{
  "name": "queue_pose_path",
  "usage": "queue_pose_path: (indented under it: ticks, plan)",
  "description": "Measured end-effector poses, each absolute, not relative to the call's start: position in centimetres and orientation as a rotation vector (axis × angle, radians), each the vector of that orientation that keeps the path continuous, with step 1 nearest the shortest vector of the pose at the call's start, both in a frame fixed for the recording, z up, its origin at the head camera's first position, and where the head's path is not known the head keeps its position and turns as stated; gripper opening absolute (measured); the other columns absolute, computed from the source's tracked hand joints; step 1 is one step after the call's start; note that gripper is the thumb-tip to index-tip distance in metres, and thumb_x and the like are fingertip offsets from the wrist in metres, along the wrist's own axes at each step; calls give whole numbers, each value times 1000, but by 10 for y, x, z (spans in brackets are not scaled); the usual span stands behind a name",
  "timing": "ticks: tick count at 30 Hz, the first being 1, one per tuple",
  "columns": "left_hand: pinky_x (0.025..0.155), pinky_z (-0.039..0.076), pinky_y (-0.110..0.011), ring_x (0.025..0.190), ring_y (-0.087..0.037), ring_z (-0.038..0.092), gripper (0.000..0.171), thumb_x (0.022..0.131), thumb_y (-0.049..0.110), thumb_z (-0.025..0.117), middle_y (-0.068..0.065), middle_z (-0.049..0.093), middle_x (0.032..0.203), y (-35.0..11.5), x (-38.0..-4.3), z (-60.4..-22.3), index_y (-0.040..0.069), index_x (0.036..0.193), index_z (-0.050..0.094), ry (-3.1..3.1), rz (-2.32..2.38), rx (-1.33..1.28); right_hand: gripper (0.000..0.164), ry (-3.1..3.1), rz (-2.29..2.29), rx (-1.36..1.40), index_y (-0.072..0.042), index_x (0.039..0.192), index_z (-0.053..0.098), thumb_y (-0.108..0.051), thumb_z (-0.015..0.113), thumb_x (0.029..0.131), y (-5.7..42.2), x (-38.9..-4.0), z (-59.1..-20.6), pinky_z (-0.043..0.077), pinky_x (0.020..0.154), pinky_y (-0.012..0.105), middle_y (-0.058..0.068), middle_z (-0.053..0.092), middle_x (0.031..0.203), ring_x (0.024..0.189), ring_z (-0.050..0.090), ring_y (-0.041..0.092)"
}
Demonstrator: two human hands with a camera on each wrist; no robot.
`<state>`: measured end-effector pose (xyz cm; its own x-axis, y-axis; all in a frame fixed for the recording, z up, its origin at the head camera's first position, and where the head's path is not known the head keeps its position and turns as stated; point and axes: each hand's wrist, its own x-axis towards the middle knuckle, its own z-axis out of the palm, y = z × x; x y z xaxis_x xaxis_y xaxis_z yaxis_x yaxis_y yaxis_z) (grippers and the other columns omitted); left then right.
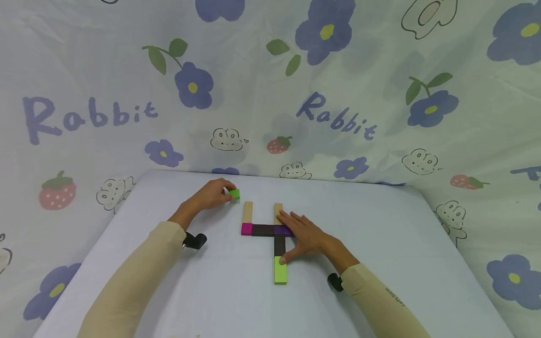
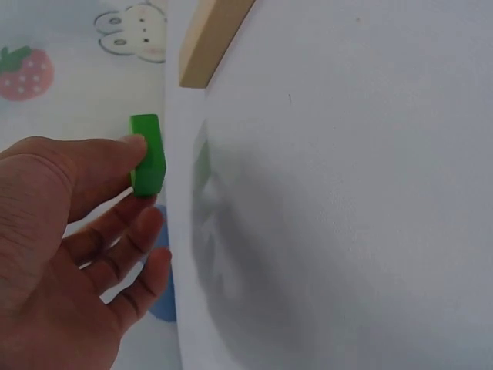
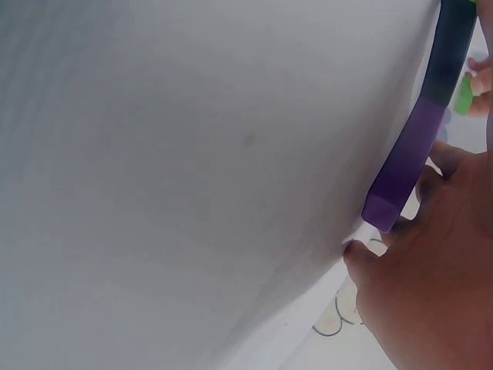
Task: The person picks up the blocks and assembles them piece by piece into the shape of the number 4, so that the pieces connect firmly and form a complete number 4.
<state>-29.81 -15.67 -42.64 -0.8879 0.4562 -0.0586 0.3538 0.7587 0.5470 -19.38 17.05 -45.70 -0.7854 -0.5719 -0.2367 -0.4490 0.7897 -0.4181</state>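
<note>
In the left wrist view a small green block (image 2: pixel 148 154) is pinched between the thumb and fingertips of my left hand (image 1: pixel 213 193), above the table at the far side. My right hand (image 1: pixel 310 237) lies spread over the laid-out blocks, covering part of a purple block (image 1: pixel 279 229). Its thumb rests at the top of a yellow-green block (image 1: pixel 280 273), beside an upright-running dark block (image 1: pixel 279 245). The fingertips reach a plain wooden block (image 1: pixel 277 210). To the left, a second dark block (image 1: pixel 263 230) joins the purple one to a magenta block (image 1: pixel 247 229).
Another plain wooden block (image 1: pixel 247 212) extends away from the magenta one, close to the left hand. A white cloth covers the table (image 1: pixel 220 295). Behind it hangs a printed curtain (image 1: pixel 253 94) with flowers and rabbits. Black wrist cameras protrude by both sleeves.
</note>
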Motion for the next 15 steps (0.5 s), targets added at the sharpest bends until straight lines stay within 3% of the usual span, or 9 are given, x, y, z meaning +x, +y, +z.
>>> queue_pose_path:
  ticks: [15]
  plan:
    - [88, 50, -42, 104, -30, 57, 35, 95, 12, 68, -15, 65, 118, -151, -307, -430, -1, 127, 66, 2746, 804, 597, 126, 2627, -506, -797, -20, 164, 16, -67, 83, 69, 172, -194, -458, 7, 123, 52, 0, 8, 170, 155, 7, 29]
